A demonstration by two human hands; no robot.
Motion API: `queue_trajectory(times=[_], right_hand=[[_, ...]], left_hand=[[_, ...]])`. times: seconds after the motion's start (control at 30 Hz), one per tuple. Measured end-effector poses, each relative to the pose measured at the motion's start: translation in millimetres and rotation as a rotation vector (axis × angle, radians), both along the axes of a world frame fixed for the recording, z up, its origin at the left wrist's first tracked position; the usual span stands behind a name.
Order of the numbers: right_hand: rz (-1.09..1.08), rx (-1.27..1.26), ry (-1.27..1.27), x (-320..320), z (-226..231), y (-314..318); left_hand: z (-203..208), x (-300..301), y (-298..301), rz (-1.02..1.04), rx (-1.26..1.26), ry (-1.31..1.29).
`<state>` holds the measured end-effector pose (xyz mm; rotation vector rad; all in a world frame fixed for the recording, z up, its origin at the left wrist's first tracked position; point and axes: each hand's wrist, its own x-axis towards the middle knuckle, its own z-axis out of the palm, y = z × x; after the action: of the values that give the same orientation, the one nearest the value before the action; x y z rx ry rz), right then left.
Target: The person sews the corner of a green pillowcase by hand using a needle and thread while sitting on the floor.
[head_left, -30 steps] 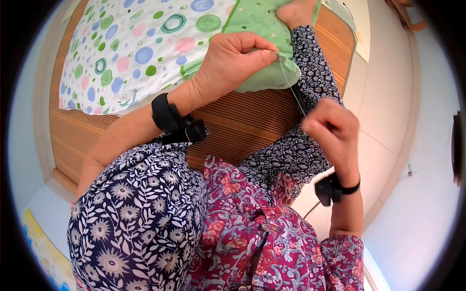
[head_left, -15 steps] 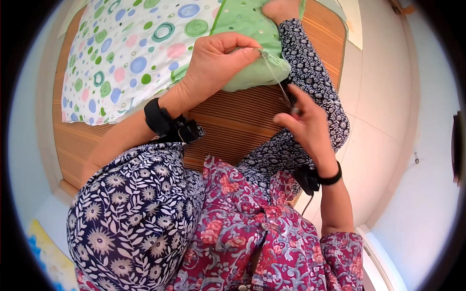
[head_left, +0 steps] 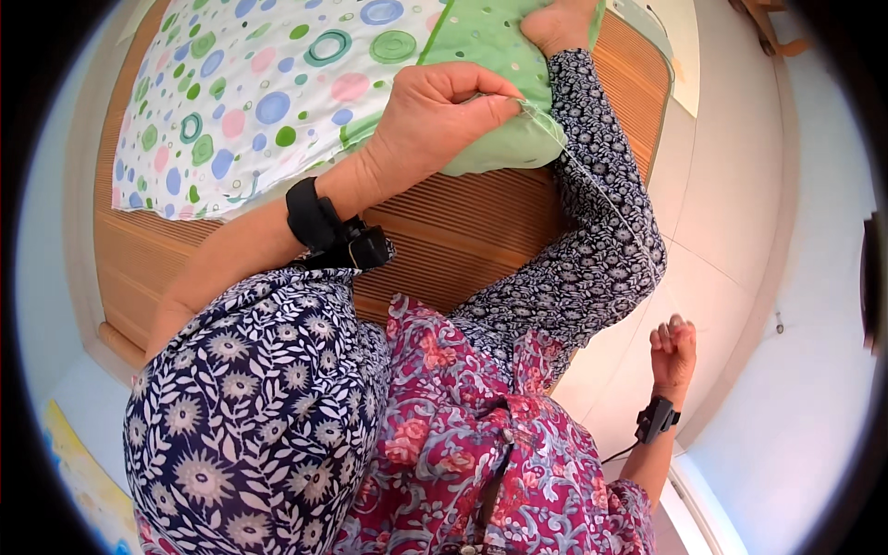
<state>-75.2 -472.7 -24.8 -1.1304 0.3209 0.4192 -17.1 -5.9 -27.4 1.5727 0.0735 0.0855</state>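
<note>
My left hand (head_left: pixel 453 116) is closed in a pinch on the edge of the green fabric (head_left: pixel 504 148), part of a padded cloth with a dotted white side (head_left: pixel 250 102). From that pinch a thin white thread (head_left: pixel 606 194) stretches over my bent right leg, toward my right hand (head_left: pixel 674 353). That hand is far out to the right, beyond the knee, with its fingers curled closed. The thread's last stretch is too faint to follow, and I cannot make out a needle in the fingers.
The cloth lies on a brown slatted mat (head_left: pixel 453 231). My bare foot (head_left: pixel 562 26) rests at the green fabric's far edge. Pale floor tiles (head_left: pixel 712 231) and a light blue wall (head_left: pixel 823 388) are to the right. Black bands with small devices sit on both wrists.
My right hand has swung away from the cloth, outward and down to the right, and its fingers have curled in. The loose thread near the left hand has drawn out into a long line.
</note>
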Motion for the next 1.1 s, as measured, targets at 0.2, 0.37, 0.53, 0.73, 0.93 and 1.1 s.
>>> queue_trajectory(times=[0.2, 0.37, 0.53, 0.73, 0.93, 1.1], right_hand=[[-0.206, 0.007, 0.174, -34.4, -31.4, -90.5], [-0.477, -0.045, 0.325, -53.1, -53.0, -143.1], [-0.746, -0.190, 0.402, -71.2, -57.5, -184.1], [-1.014, -0.412, 0.469, -96.5, -50.1, -226.8], [-1.123, -0.606, 0.525, -129.5, -47.9, -255.5], [-0.832, -0.786, 0.719, -127.2, -42.3, -250.9]], left_hand=[[1.0, 0.7, -2.0, 0.006, 0.064, 0.001], [0.5, -0.6, -0.3, 0.016, 0.092, -0.007], [-1.1, -0.4, -1.3, 0.040, 0.066, -0.023], [0.0, -0.4, -1.9, 0.059, 0.061, -0.025], [1.5, -0.9, -0.7, 0.012, 0.111, -0.012], [2.6, 0.1, -1.9, 0.008, 0.090, -0.045]])
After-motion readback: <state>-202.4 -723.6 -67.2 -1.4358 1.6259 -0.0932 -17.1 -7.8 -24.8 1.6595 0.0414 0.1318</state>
